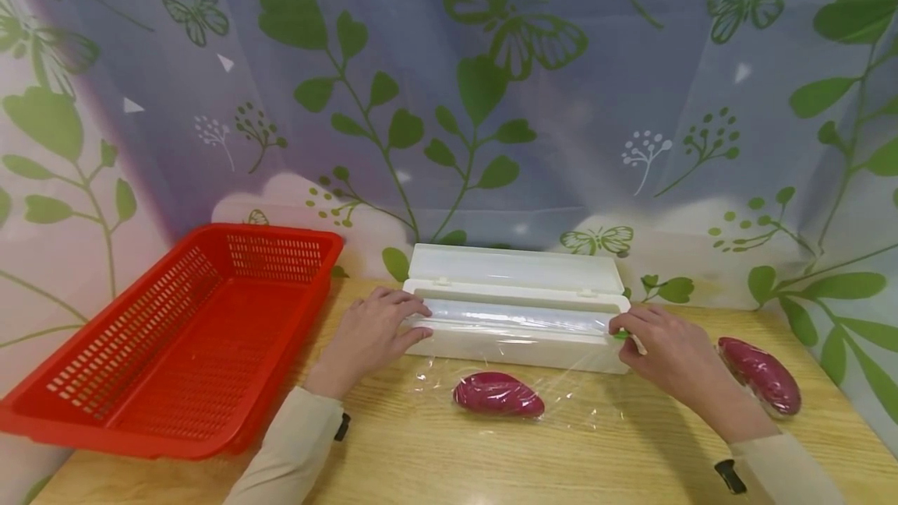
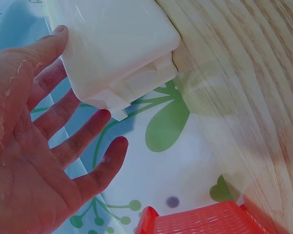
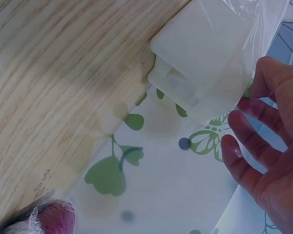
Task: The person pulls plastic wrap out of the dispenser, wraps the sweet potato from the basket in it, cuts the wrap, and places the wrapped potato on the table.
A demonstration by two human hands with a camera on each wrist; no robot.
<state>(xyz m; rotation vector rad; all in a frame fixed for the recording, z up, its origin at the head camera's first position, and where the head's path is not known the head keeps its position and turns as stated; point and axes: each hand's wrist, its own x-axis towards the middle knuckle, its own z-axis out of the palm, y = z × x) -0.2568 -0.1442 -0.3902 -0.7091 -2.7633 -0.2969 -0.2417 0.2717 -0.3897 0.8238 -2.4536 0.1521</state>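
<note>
A white cling film dispenser box [image 1: 519, 353] stands at the back of the table, lid [image 1: 512, 267] raised, with a roll of clear film [image 1: 519, 319] inside. My left hand [image 1: 375, 333] touches the box's left end, thumb by the front edge; its other fingers are spread in the left wrist view. At the right end, my right hand [image 1: 666, 351] pinches a small green slide cutter [image 3: 248, 91] between thumb and index finger. A sheet of film [image 1: 575, 396] runs from the box over a reddish-purple sweet potato [image 1: 498, 394] lying in front.
A red slotted plastic basket [image 1: 224, 333] takes up the left side of the table. To the right, beyond my right forearm, lies a second purple sweet potato [image 1: 761, 376] wrapped in film. A leaf-patterned cloth [image 1: 519, 139] hangs behind the table.
</note>
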